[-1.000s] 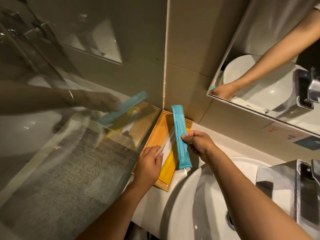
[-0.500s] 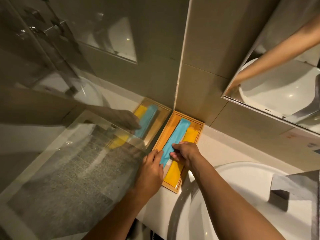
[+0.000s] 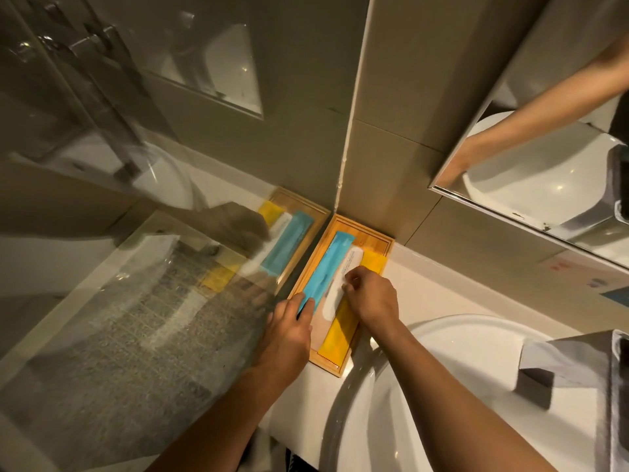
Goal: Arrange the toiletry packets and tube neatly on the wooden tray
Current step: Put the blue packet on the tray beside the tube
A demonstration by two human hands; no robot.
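Warm, dim indoor light leaves the scene yellowish. Small bright highlights glint on the white sink [image 3: 452,379] and in the mirror [image 3: 544,185]. The glass panel [image 3: 136,301] carries hazy, smeared reflections. Wide-angle bending curves the edges; corners darken, and detail is soft throughout.

My right hand [image 3: 372,298] hides the middle of the yellow packet [image 3: 340,335] and part of the white tube [image 3: 342,281]; its print is too small to read. My left hand [image 3: 289,330] covers the blue packet's [image 3: 323,270] near end.

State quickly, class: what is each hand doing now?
Left hand: fingers resting on the blue packet.
Right hand: pinching the white tube.
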